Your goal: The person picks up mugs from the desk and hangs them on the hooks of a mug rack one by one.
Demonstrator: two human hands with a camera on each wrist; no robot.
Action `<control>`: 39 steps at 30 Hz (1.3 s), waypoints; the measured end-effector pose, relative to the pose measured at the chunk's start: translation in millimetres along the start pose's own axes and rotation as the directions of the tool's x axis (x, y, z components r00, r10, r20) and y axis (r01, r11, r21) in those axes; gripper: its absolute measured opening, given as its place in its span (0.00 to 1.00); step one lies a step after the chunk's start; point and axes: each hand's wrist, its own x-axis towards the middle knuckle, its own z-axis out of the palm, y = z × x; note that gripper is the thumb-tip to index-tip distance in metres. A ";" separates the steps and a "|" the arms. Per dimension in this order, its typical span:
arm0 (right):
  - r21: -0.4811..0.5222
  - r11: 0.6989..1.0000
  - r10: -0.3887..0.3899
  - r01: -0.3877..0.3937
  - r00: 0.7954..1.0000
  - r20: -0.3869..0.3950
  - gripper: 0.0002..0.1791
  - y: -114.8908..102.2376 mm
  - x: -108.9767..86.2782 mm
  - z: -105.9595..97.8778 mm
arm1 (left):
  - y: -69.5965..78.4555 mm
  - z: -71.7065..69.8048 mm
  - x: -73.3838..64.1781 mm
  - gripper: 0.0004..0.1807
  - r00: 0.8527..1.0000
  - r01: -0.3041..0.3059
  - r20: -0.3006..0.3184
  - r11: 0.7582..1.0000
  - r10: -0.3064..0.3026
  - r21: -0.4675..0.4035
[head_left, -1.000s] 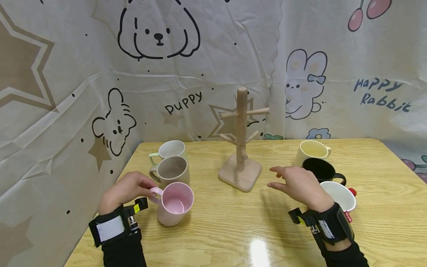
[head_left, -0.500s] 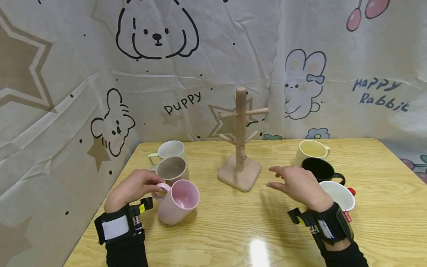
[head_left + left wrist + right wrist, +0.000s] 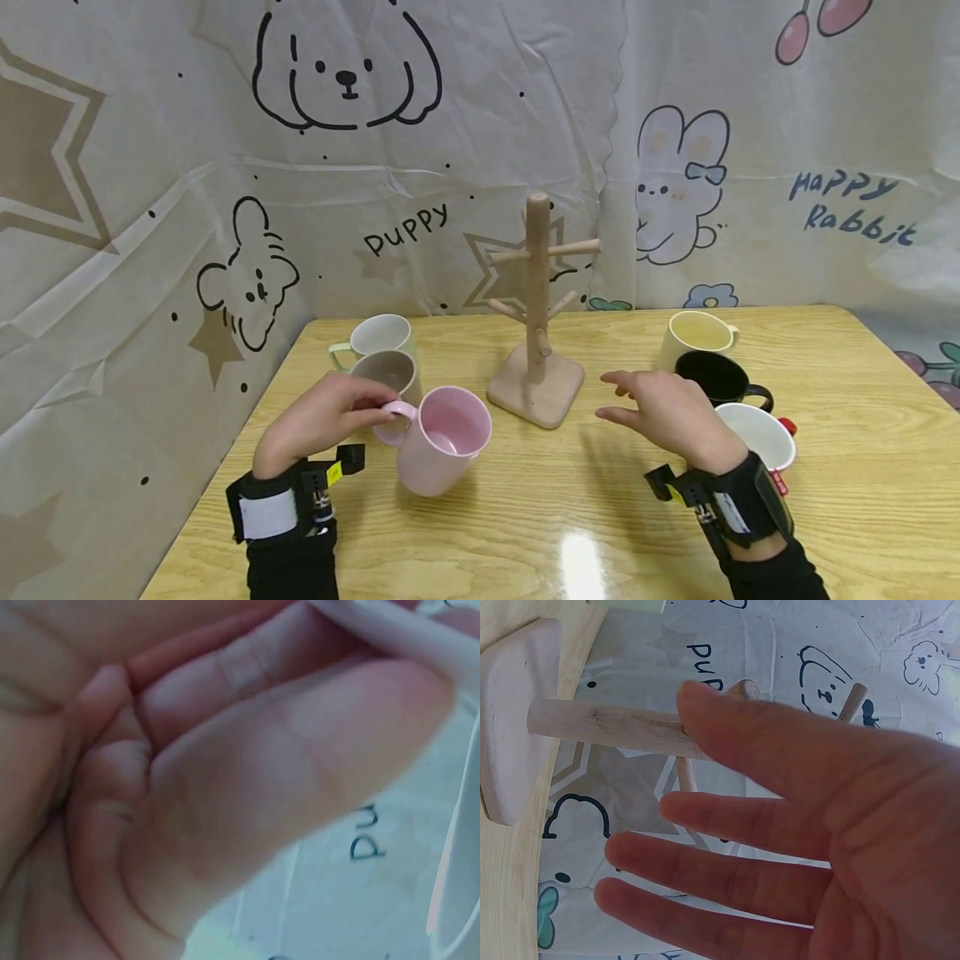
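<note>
My left hand (image 3: 330, 418) pinches the handle of a pink mug (image 3: 442, 442) between thumb and fingers. The mug hangs tilted above the table, its mouth leaning to the right. In the left wrist view the thumb (image 3: 300, 757) presses against the pale handle (image 3: 405, 634). My right hand (image 3: 671, 417) hovers with relaxed, spread fingers and holds nothing. It is close to a black mug (image 3: 716, 379) and a white mug (image 3: 757, 435) with red on its handle side. Between the hands stands a wooden mug tree (image 3: 537, 292) with bare pegs.
Behind the pink mug sit a grey-brown mug (image 3: 390, 371) and a white mug with a green handle (image 3: 382, 335). A yellow mug (image 3: 697, 337) is at the back right. Patterned cloth (image 3: 480, 167) hangs behind the wooden table (image 3: 510, 517).
My left hand has lifted the pink mug by its handle, tilted it and carried it right, towards the mug tree. The right hand has stayed about where it was.
</note>
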 end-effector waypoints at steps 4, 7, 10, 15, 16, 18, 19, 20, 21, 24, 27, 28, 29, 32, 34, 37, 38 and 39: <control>0.004 1.000 0.001 -0.001 1.000 0.006 0.25 0.0 0.3 -0.4 | 3.9 4.4 6.9 0.06 0.999 -0.025 0.020 0.999 0.025 -0.037; 0.005 1.000 0.000 0.000 1.000 0.010 0.25 0.2 0.4 -0.2 | 5.3 8.3 11.4 0.05 0.998 -0.054 0.009 0.998 0.054 -0.027; 0.005 1.000 -0.004 0.004 1.000 0.009 0.24 0.3 0.4 0.3 | 7.0 12.0 15.8 0.05 0.996 -0.088 -0.010 0.996 0.088 -0.018; 0.008 1.000 -0.004 0.004 1.000 0.010 0.24 0.7 0.3 1.1 | 10.4 19.1 25.0 0.07 0.991 -0.128 -0.040 0.992 0.128 -0.017; 0.009 1.000 -0.003 0.003 1.000 0.011 0.24 0.8 0.3 1.2 | 11.7 20.6 27.1 0.07 0.990 -0.136 -0.045 0.991 0.135 -0.018; 0.010 1.000 -0.004 0.004 1.000 0.011 0.24 1.0 0.3 1.5 | 14.4 23.5 30.9 0.07 0.988 -0.143 -0.054 0.989 0.142 -0.027; 0.010 1.000 -0.004 0.004 1.000 0.010 0.24 1.1 0.4 1.6 | 15.8 25.2 32.8 0.07 0.987 -0.152 -0.057 0.988 0.150 -0.030; 0.011 1.000 -0.004 0.004 1.000 0.009 0.24 1.1 0.5 1.8 | 17.1 26.9 34.8 0.07 0.986 -0.160 -0.058 0.987 0.158 -0.033; 0.012 1.000 -0.005 0.005 1.000 0.010 0.24 1.0 0.7 1.8 | 18.7 28.5 36.8 0.07 0.985 -0.167 -0.057 0.986 0.165 -0.030; 0.016 1.000 -0.006 0.006 1.000 0.012 0.24 0.8 1.5 1.5 | 21.6 35.9 44.0 0.06 0.983 -0.179 -0.048 0.983 0.177 -0.050; 0.022 1.000 -0.005 0.005 1.000 0.012 0.24 2.1 1.1 0.9 | 26.5 46.1 53.6 0.06 0.981 -0.192 -0.037 0.979 0.190 -0.062; 0.022 1.000 -0.004 0.004 1.000 0.010 0.24 2.7 0.8 0.7 | 28.5 50.0 56.7 0.06 0.981 -0.193 -0.036 0.979 0.190 -0.068; 0.022 1.000 -0.003 0.003 1.000 0.008 0.24 3.3 0.4 0.7 | 31.0 53.4 59.5 0.06 0.982 -0.190 -0.034 0.979 0.188 -0.075; 0.021 1.000 -0.003 0.003 1.000 0.002 0.24 4.8 -0.5 0.8 | 38.4 61.7 66.1 0.07 0.982 -0.186 -0.037 0.980 0.184 -0.075; 0.018 1.000 -0.005 0.005 1.000 -0.002 0.25 5.6 -0.7 1.0 | 42.4 65.9 69.0 0.07 0.983 -0.182 -0.045 0.979 0.178 -0.088; 0.016 1.000 -0.011 0.011 1.000 -0.009 0.25 6.9 -0.5 1.7 | 45.7 70.5 72.0 0.07 0.981 -0.191 -0.066 0.975 0.184 -0.115; 0.018 1.000 -0.013 0.013 1.000 -0.014 0.24 7.4 -0.2 2.0 | 46.6 71.7 72.7 0.07 0.980 -0.194 -0.071 0.973 0.186 -0.125; 0.024 1.000 -0.014 0.015 1.000 -0.019 0.24 8.0 0.1 2.3 | 47.4 72.8 73.3 0.07 0.980 -0.194 -0.075 0.972 0.186 -0.132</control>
